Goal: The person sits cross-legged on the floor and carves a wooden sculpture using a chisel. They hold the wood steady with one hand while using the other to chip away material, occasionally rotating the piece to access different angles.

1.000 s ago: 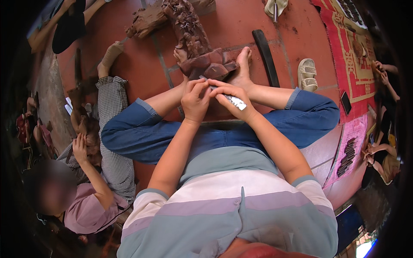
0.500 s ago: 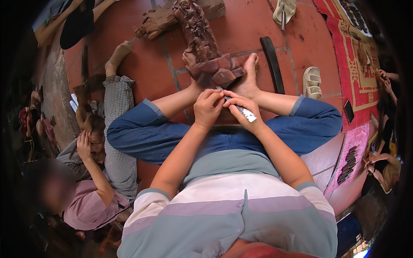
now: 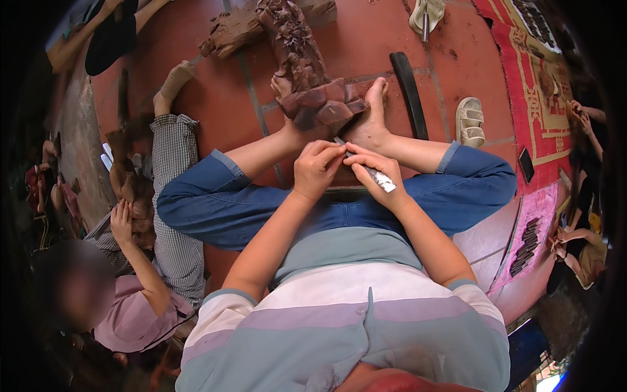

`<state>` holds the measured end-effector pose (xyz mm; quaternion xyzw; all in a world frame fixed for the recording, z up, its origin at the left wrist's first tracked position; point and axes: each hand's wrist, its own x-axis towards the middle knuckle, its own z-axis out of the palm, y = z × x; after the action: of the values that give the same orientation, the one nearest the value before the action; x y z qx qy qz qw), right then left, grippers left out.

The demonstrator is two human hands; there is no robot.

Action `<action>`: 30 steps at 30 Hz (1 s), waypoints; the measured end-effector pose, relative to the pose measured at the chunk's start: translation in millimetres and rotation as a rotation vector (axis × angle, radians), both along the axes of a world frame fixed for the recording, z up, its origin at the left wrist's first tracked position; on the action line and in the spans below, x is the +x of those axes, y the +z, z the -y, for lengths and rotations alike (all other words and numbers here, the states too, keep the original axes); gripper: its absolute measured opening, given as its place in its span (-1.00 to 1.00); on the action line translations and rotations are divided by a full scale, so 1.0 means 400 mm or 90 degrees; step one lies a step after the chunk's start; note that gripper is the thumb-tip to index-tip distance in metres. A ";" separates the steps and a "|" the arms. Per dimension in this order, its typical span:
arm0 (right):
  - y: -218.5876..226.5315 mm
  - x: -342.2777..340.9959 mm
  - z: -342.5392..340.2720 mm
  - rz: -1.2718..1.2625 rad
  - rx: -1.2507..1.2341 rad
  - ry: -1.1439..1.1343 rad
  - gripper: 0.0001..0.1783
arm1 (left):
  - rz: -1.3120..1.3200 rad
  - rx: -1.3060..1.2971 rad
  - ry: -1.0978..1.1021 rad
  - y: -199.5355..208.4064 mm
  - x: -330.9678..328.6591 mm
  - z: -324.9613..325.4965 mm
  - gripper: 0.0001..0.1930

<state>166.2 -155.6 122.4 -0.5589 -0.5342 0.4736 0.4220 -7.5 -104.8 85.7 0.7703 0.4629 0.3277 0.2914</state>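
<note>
A dark reddish-brown wood carving (image 3: 307, 72) lies on the red tiled floor between my bare feet. My right hand (image 3: 377, 171) grips a thin chisel (image 3: 373, 175) whose handle end is wrapped in white tape; its tip points up-left at the carving's base. My left hand (image 3: 316, 168) closes over the front of the chisel shaft, fingertips meeting those of the right hand. Both hands sit just below the carving's blocky base (image 3: 323, 110). I sit cross-legged in blue jeans.
A person in a pink shirt and checked trousers (image 3: 171, 215) lies close on my left. A long black bar (image 3: 409, 91) and a beige sandal (image 3: 469, 121) lie to the right. A red patterned mat (image 3: 532, 98) with other people's hands is further right.
Both hands, still joined on the chisel, have stayed at the carving's base; the view has shifted slightly so that carving and hands sit a bit further right.
</note>
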 end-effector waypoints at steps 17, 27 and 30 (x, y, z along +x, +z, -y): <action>-0.043 -0.083 -0.126 0.214 0.218 0.072 -0.67 | 0.310 -0.790 0.074 -0.058 -0.082 0.004 -0.63; -0.022 -0.104 -0.140 0.209 0.209 0.062 -0.73 | 0.501 -0.853 0.115 -0.040 -0.087 -0.021 -0.54; -0.033 -0.100 -0.160 0.259 0.241 0.020 -0.77 | 0.701 -0.956 0.015 -0.008 -0.073 -0.045 -0.40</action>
<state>126.1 -91.5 109.2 -0.5452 -0.6954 0.2501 0.3958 -36.9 -86.7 82.7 0.1109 0.3582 0.2644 0.8885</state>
